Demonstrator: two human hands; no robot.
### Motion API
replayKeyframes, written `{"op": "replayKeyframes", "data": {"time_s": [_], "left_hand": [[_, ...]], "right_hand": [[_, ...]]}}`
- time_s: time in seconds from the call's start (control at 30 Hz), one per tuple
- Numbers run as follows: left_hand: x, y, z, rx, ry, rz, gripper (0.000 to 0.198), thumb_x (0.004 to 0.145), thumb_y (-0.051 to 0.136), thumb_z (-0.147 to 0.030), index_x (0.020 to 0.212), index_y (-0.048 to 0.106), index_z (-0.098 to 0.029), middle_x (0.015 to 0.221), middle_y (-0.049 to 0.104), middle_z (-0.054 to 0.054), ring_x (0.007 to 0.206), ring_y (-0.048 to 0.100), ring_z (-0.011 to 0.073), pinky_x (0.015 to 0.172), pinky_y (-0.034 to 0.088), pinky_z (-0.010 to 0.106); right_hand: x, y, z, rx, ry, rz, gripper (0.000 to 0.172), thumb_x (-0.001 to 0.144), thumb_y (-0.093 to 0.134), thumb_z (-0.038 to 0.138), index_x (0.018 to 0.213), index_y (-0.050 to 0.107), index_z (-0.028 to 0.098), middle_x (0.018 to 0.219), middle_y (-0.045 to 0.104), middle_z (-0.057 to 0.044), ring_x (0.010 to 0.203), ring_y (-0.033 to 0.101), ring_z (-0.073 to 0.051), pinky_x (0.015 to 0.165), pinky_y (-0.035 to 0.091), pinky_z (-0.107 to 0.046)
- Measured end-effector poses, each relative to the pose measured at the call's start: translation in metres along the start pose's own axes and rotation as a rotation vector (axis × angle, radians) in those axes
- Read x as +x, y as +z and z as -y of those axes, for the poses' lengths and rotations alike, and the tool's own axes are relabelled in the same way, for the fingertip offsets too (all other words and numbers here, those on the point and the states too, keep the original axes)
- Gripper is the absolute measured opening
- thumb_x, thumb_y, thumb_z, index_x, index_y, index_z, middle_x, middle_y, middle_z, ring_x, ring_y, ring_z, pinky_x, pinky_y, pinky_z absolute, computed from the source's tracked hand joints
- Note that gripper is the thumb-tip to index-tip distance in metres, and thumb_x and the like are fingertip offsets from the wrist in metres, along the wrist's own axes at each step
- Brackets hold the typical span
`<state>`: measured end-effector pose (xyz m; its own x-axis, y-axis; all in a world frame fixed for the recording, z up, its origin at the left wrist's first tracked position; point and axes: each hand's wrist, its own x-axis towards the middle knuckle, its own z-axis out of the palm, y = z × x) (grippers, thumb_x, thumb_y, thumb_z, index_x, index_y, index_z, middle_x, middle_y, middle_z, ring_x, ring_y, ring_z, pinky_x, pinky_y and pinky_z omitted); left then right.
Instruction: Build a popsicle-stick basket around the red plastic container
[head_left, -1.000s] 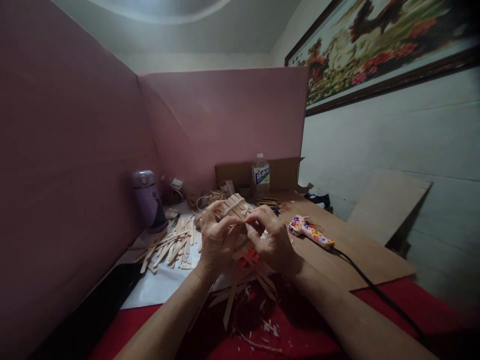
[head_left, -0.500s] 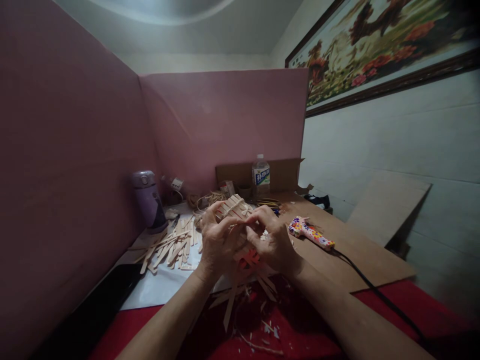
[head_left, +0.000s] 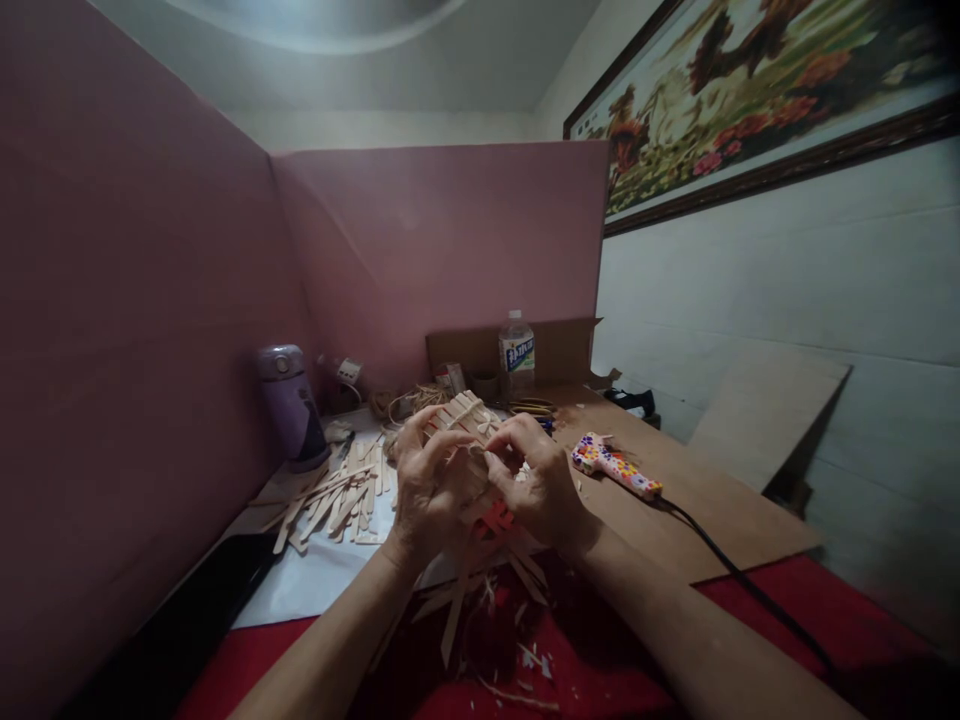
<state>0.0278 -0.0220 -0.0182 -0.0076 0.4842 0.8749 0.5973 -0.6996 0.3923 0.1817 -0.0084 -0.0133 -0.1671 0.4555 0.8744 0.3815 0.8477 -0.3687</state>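
A small craft piece of pale wooden sticks (head_left: pixel 459 412) set side by side, with a light cord bow across it, is between my hands. My left hand (head_left: pixel 431 480) is closed round its left side. My right hand (head_left: pixel 534 475) pinches at its near edge, thumb and forefinger together; what lies between those fingertips is too small to make out. Below my hands there is a red cut-out shape (head_left: pixel 493 525), with several loose sticks (head_left: pixel 454 620) fanning out beneath it. My palms hide much of the piece's lower part.
Craft sticks (head_left: pixel 337 500) lie piled on white paper at left, beside a purple flask (head_left: pixel 292 408). A patterned glue gun (head_left: pixel 616 467) with a black cord rests on brown board (head_left: pixel 720 520) at right. A bottle (head_left: pixel 517 355) stands behind. Scraps litter the red cloth (head_left: pixel 585 650).
My right fingertips have shifted slightly left and down along the piece's edge. The whole view has moved a little; the left hand keeps its grip.
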Motion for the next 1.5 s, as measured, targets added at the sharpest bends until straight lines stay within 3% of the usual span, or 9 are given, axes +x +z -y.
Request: {"op": "replayKeyframes", "data": {"time_s": [0.47,0.97,1.17,1.5], "left_hand": [[-0.002,-0.005,-0.01,-0.036,0.012,0.047,0.021,0.076,0.057,-0.016,0.087,0.073,-0.024,0.137,0.038,0.004,0.118,0.046,0.027,0.105,0.035,0.047],[0.001,-0.01,0.003,0.195,0.333,0.107,0.039,0.07,0.057,-0.011,0.104,0.071,-0.026,0.139,0.044,0.008,0.125,0.04,0.0301,0.105,0.032,0.054],[0.002,-0.009,0.007,0.266,0.331,0.093,0.028,0.077,0.061,-0.021,0.102,0.071,-0.027,0.135,0.051,0.007,0.119,0.045,0.0282,0.103,0.034,0.05],[0.004,-0.006,0.003,0.276,0.338,0.069,0.02,0.08,0.064,-0.029,0.099,0.071,-0.027,0.132,0.056,0.008,0.114,0.052,0.0257,0.101,0.034,0.047]], "right_hand": [[0.0,0.0,-0.001,-0.014,0.005,-0.017,0.014,0.078,0.052,0.008,0.076,0.051,0.021,0.077,0.05,-0.002,0.072,0.049,-0.016,0.064,0.041,-0.028],[0.001,0.0,-0.002,-0.004,0.025,-0.027,0.011,0.082,0.05,0.011,0.077,0.051,0.021,0.079,0.051,-0.003,0.073,0.05,-0.017,0.065,0.041,-0.029],[0.001,-0.002,-0.002,0.045,0.058,-0.07,0.011,0.087,0.044,0.017,0.085,0.055,0.02,0.084,0.057,-0.004,0.078,0.055,-0.018,0.069,0.043,-0.03],[0.003,-0.002,-0.002,0.051,0.045,-0.083,0.012,0.08,0.047,0.011,0.083,0.055,0.02,0.081,0.055,-0.004,0.072,0.053,-0.017,0.062,0.042,-0.028]]}}
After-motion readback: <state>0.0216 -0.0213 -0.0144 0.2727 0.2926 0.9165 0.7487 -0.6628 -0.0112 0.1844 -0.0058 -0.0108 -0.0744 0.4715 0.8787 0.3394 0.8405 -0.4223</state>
